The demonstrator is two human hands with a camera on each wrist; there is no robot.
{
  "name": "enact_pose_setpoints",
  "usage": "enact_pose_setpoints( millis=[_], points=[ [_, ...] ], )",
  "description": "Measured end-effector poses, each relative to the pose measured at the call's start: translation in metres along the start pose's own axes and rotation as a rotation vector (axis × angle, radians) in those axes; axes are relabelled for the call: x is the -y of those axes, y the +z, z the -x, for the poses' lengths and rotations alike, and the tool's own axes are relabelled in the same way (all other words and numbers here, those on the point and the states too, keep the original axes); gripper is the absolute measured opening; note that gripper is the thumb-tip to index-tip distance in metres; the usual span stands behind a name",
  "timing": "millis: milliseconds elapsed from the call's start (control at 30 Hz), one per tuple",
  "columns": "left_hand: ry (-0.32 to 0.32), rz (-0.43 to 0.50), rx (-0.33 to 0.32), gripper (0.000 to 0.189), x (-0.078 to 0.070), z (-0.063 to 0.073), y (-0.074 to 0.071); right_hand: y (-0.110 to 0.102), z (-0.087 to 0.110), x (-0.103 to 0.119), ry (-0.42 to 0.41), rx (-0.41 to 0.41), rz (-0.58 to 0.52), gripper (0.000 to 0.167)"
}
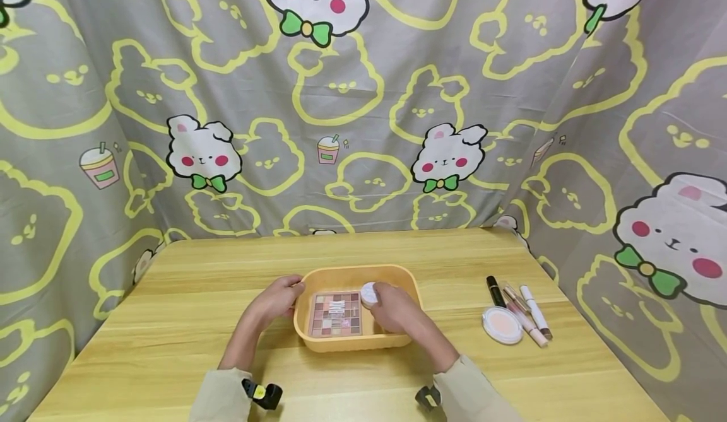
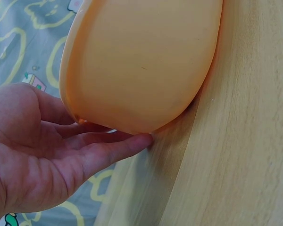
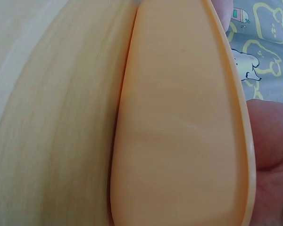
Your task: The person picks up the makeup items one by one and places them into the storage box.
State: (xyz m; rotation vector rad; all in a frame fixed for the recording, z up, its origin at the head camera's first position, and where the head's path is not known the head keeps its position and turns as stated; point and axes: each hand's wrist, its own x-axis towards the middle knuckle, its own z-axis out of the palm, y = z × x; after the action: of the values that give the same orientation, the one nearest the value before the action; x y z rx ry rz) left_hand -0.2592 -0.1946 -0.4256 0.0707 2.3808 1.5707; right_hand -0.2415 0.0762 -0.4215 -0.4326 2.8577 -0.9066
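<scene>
An orange-yellow plastic basket (image 1: 354, 345) sits on the wooden table. My left hand (image 1: 278, 297) holds it at its left end; in the left wrist view the thumb (image 2: 132, 145) touches the outer wall and the other fingers go behind the end. Flat inside, on the left, lies an eyeshadow palette (image 1: 336, 315) with many colour squares. My right hand (image 1: 396, 310) reaches over the near rim into the basket's right half and holds a round white compact (image 1: 369, 294). Its fingertips are partly hidden, and in the right wrist view the basket wall (image 3: 179, 117) covers them.
Right of the basket, an open-looking round powder compact (image 1: 502, 325) lies beside several makeup tubes: a black one (image 1: 495, 291), a pink one (image 1: 528, 327), a gold-toned one (image 1: 515, 298) and a white one (image 1: 534, 308). A patterned curtain (image 1: 363, 106) borders the table (image 1: 216, 270).
</scene>
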Motion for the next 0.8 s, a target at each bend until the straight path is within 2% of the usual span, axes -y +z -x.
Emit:
enact_pose_setpoints(
  millis=[200,400,500,633,800],
  points=[
    [0.011,-0.008,0.007,0.042,0.000,0.000,0.001,0.002,-0.001,-0.001,-0.006,-0.017,0.015,0.047],
    [-0.001,-0.010,-0.004,0.042,-0.001,0.000,0.001,0.000,0.000,0.000,-0.016,-0.003,-0.010,0.044],
    [-0.001,-0.013,-0.008,0.042,-0.001,-0.001,0.001,-0.005,0.001,0.000,-0.023,-0.009,-0.014,0.049],
    [0.008,-0.013,-0.009,0.042,-0.001,-0.001,0.001,-0.015,0.003,0.000,-0.011,-0.046,-0.048,0.059],
    [0.012,-0.013,-0.002,0.042,0.000,-0.001,0.001,-0.031,0.007,-0.003,0.020,-0.114,-0.087,0.056]
  ],
)
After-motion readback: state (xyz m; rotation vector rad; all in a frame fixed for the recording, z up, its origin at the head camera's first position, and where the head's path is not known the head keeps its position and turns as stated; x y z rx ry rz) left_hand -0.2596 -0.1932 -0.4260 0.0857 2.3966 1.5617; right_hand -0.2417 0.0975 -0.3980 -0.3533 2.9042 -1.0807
